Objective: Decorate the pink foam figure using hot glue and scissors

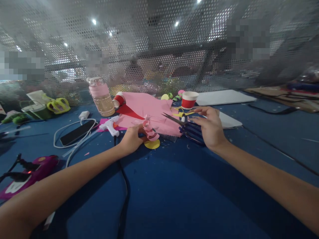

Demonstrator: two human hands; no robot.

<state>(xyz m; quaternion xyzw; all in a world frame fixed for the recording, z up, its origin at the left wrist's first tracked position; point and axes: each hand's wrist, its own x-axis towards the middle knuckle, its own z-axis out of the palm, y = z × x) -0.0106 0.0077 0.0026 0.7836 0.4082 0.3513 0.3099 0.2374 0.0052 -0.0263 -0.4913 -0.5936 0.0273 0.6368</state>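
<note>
Head cam: left hand (132, 138) pinching a pink curl (150, 132), right hand (212, 128) gripping scissors (179, 121), both toward the desk's (159, 196) far edge. Blades point curl-ward, so imo one slip could nick paper or fingers.

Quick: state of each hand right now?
Left hand: closed, holding the curled pink strip.
Right hand: at the scissors, fingers partly spread; whether gripping cannot be told.

Perforated panel (149, 43), blue tabletop (174, 189), lights (94, 22)
</note>
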